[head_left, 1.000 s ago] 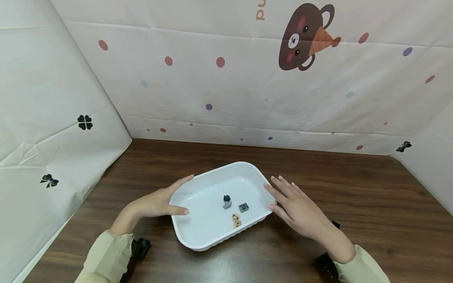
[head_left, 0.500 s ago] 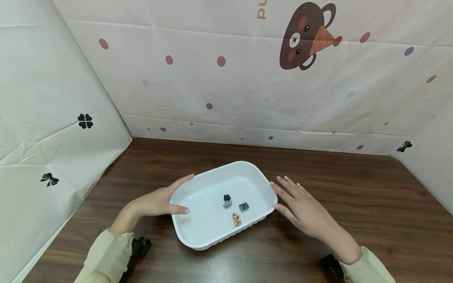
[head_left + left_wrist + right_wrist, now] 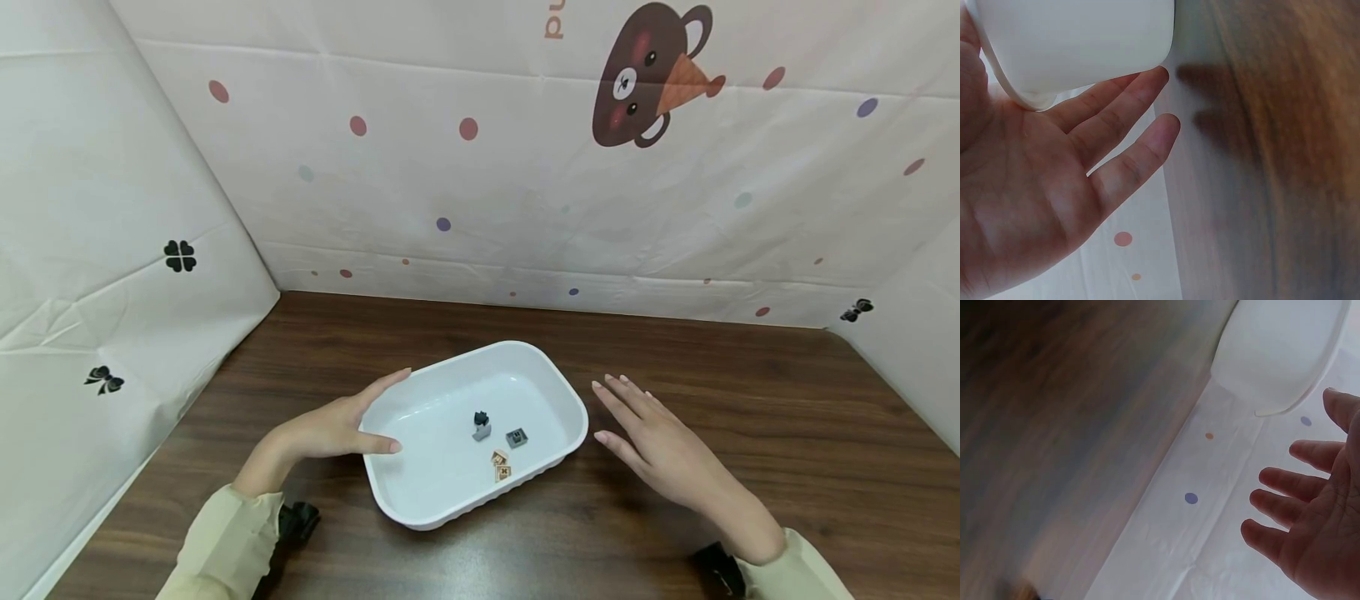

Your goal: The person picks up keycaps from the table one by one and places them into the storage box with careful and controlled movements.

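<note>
A white plastic tray (image 3: 427, 492) with rounded corners lies at a slant on the dark wooden table. My left hand (image 3: 337, 427) holds its left end, the thumb over the rim and the other fingers along the outside. In the left wrist view the fingers (image 3: 1129, 169) reach beside and below the tray wall. To the right of the tray, my right hand (image 3: 663, 450) hovers with fingers spread, touching nothing. Inside the tray are a black piece (image 3: 481, 418) by a light grey piece (image 3: 482, 432), a dark grey square piece (image 3: 517, 438) and tan pieces (image 3: 502, 473).
The wooden table (image 3: 750, 400) extends on all sides of the tray. White cloth with printed dots and a bear stands as a back wall (image 3: 390, 192), with side walls left and right. Black straps (image 3: 300, 525) sit at both wrists.
My right hand has come off the tray's right rim and moved a little to the right. The left hand, the tray and the small pieces stay put.
</note>
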Available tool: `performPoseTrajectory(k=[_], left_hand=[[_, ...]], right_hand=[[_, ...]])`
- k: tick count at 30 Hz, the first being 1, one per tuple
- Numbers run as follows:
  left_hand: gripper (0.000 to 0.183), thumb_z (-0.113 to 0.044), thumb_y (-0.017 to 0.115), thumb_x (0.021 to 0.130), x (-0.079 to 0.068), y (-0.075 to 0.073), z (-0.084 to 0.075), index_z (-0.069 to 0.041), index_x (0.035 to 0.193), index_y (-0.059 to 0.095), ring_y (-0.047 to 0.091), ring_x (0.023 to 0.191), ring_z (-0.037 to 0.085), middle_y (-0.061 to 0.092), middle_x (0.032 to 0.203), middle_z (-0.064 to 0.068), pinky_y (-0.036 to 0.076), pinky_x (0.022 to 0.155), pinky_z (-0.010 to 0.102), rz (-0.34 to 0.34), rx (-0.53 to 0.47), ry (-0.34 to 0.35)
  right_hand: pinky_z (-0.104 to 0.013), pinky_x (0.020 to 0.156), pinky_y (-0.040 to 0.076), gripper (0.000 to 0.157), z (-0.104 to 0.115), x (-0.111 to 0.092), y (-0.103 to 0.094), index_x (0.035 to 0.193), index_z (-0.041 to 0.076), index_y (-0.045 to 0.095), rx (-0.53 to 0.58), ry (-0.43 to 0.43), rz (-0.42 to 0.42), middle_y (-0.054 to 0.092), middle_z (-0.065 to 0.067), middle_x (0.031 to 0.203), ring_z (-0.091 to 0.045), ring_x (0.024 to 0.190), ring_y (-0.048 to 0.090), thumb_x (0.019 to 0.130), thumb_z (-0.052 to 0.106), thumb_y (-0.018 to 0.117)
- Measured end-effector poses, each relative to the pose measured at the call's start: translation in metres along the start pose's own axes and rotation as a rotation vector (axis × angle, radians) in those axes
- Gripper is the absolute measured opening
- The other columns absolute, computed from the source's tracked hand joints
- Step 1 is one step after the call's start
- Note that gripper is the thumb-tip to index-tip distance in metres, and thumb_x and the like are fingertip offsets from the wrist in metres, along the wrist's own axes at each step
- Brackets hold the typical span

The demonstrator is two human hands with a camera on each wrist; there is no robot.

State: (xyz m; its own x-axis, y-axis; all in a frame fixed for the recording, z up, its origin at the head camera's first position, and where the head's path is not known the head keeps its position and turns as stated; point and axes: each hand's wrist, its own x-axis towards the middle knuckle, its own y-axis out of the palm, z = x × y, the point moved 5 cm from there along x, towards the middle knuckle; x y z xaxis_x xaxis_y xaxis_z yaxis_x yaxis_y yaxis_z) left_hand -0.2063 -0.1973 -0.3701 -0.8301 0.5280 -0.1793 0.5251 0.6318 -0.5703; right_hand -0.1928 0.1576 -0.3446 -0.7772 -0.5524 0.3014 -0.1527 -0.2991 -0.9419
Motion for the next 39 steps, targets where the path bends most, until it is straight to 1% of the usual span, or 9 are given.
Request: performPoseTrajectory(k=[3,9,16,22,27,34,39], left_hand=[[0.091,-0.034,0.070,0.079,0.000,0.000,0.000,-0.025,0.147,0.010,0.047,0.114,0.027,0.031,0.142,0.016,0.034,0.094,0.052,0.001,0.002,0.000],[0.091,-0.034,0.070,0.080,0.001,0.000,0.001,-0.022,0.147,0.009,0.047,0.114,0.027,0.031,0.142,0.016,0.034,0.094,0.052,0.002,-0.004,0.006],[0.091,-0.034,0.070,0.079,0.001,0.000,0.000,-0.024,0.147,0.010,0.048,0.113,0.027,0.031,0.142,0.016,0.035,0.093,0.051,0.000,-0.002,-0.003],[0.091,-0.034,0.070,0.079,0.001,0.000,0.000,-0.024,0.147,0.010,0.048,0.113,0.027,0.030,0.142,0.017,0.035,0.093,0.051,0.002,-0.005,-0.005],[0.091,-0.033,0.070,0.080,0.001,0.000,0.000,-0.022,0.147,0.009,0.047,0.114,0.028,0.028,0.143,0.017,0.035,0.093,0.050,0.004,-0.010,0.001],[0.092,-0.033,0.070,0.080,0.001,0.001,0.001,-0.022,0.147,0.009,0.047,0.115,0.028,0.027,0.144,0.017,0.035,0.093,0.051,0.003,-0.015,-0.002],[0.091,-0.034,0.070,0.080,0.001,0.000,0.000,-0.022,0.147,0.009,0.044,0.117,0.030,0.025,0.145,0.017,0.034,0.094,0.052,0.002,-0.009,-0.004]], right_hand=[[-0.049,0.101,0.026,0.054,-0.002,-0.001,-0.001,0.138,0.006,0.039,0.001,0.006,-0.003,0.038,-0.017,0.139,-0.035,0.128,0.032,0.092,0.030,0.054],[-0.048,0.103,0.025,0.054,-0.009,-0.004,-0.003,0.137,0.005,0.039,0.010,0.035,0.011,0.037,-0.017,0.139,-0.035,0.129,0.032,0.092,0.031,0.054],[-0.054,0.095,0.031,0.056,-0.017,-0.010,-0.008,0.141,0.010,0.034,0.056,0.079,0.024,0.035,-0.015,0.141,-0.036,0.129,0.030,0.092,0.031,0.054],[-0.056,0.093,0.031,0.058,-0.024,-0.015,-0.012,0.143,0.014,0.030,0.093,0.129,0.047,0.032,-0.017,0.143,-0.039,0.129,0.029,0.093,0.032,0.052],[-0.058,0.092,0.032,0.059,-0.029,-0.019,-0.014,0.144,0.015,0.028,0.109,0.157,0.072,0.029,-0.020,0.143,-0.042,0.128,0.029,0.093,0.032,0.052],[-0.060,0.090,0.031,0.060,-0.035,-0.028,-0.018,0.145,0.016,0.026,0.121,0.190,0.094,0.026,-0.020,0.145,-0.041,0.129,0.027,0.093,0.033,0.051],[-0.060,0.089,0.031,0.060,-0.040,-0.033,-0.020,0.145,0.015,0.025,0.111,0.212,0.110,0.026,-0.022,0.144,-0.042,0.129,0.026,0.093,0.033,0.051]])
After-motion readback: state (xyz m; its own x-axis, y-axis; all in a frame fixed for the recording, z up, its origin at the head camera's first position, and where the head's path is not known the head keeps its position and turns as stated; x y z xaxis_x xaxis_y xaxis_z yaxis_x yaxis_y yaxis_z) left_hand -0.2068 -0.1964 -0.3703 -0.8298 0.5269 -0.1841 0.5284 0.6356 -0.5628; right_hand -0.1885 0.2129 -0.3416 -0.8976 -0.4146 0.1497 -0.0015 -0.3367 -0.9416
